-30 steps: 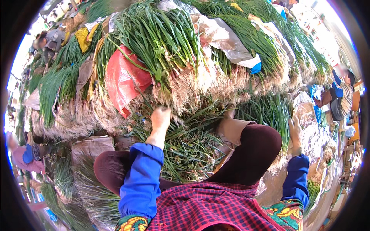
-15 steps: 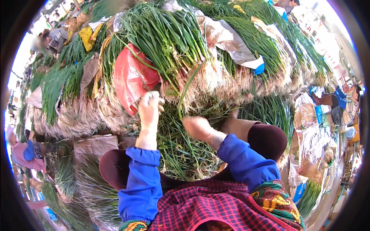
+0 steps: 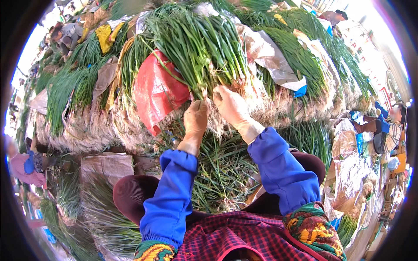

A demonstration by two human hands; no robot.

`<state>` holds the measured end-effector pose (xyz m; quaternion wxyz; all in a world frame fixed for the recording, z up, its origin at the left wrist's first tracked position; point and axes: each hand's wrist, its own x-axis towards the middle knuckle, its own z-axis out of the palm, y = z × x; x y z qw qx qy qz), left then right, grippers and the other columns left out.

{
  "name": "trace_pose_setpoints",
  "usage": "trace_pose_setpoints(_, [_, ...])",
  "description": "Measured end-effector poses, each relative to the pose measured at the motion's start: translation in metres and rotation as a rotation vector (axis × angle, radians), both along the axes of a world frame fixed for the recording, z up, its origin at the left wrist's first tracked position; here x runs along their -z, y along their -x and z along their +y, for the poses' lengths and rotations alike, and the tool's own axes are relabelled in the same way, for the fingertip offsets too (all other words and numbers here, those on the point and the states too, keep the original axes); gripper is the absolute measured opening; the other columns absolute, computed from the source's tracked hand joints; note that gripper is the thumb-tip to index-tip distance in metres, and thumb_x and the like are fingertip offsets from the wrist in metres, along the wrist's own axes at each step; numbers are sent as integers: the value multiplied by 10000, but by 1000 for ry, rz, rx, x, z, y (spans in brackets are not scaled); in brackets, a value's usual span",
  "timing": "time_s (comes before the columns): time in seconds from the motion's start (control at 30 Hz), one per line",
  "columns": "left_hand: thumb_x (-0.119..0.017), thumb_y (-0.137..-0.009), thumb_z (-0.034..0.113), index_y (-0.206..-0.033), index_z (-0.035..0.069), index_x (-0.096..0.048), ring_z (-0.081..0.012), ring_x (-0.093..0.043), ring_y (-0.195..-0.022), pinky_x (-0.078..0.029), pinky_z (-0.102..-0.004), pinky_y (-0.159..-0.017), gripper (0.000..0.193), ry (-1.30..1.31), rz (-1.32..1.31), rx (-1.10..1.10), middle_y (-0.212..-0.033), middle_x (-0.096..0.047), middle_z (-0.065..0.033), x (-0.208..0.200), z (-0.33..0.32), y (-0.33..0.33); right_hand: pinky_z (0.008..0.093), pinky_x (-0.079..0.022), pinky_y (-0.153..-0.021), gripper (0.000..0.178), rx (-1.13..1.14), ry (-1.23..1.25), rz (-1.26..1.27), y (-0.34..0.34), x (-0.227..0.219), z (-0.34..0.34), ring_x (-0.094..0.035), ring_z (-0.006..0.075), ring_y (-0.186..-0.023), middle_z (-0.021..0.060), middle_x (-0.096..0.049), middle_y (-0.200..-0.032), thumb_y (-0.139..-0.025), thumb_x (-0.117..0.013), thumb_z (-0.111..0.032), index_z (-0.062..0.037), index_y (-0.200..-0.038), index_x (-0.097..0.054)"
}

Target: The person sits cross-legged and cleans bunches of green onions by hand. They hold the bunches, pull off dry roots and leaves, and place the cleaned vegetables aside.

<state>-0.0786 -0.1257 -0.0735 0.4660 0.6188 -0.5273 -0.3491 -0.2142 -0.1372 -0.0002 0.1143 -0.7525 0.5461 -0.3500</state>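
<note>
A thick bunch of green onions (image 3: 196, 48) lies before me, leaves pointing away and pale roots toward me. My left hand (image 3: 196, 118) is closed at the lower left of the bunch, fingers pinched on green onion stems just above the roots. Close beside it, my right hand (image 3: 231, 106) has its fingers bent and closed on the stem bases; exactly how many stems it grips is hidden. A red plastic sheet (image 3: 159, 91) lies partly under the bunch, left of my hands. Loose green leaves (image 3: 222, 169) are heaped between my knees, below both hands.
More rows of green onions (image 3: 296, 56) stretch to both sides, with whitish plastic sheets (image 3: 278, 61) among them. A brown sack (image 3: 106, 165) lies at left. People sit or bend at the far left (image 3: 26, 167) and far right (image 3: 394, 130).
Both hands have moved: the left to the right and slightly up, the right up to the bunch's base. The long leaf that hung from my right hand is no longer seen there.
</note>
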Motion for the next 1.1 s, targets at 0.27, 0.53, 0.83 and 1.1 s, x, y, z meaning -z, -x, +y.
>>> trace_pose_setpoints(0.27, [-500, -910, 220, -850, 41, -614, -88, -543, -536, -426, -239, -498, 221, -240, 131, 52, -659, -627, -40, -69, 101, -23, 400, -496, -675, 480, 226, -188, -65, -35, 29, 27, -627, 354, -793, 155, -650, -922, -826, -587, -332, -54, -1182, -424])
trace_pose_setpoints(0.53, [-507, -921, 178, -990, 60, -597, -36, -463, -508, -369, -172, -454, 164, -331, 385, 379, -701, -600, -4, -125, 162, -21, 452, -468, -631, 297, 178, -252, 114, -7, 43, 10, -604, 382, -703, 180, -627, -751, -834, -567, -297, -61, -983, -464])
trace_pose_setpoints(0.83, [-542, -899, 325, -1050, 46, -615, -33, -359, -429, -262, -199, -407, 326, -246, 429, 62, -633, -536, 21, -88, 139, -36, 409, -460, -481, 164, -268, -70, 189, -24, -11, 110, -589, 329, -540, 149, -574, -586, -835, -551, -235, -73, -864, -558])
trace_pose_setpoints(1.1, [-542, -879, 269, -830, 81, -574, -82, -361, -454, -270, -228, -438, 197, -449, 897, 126, -576, -463, 28, -86, 146, -38, 349, -480, -530, 214, -593, -318, -103, 3, -25, 121, -592, 302, -585, 151, -579, -644, -866, -542, -249, -54, -946, -581])
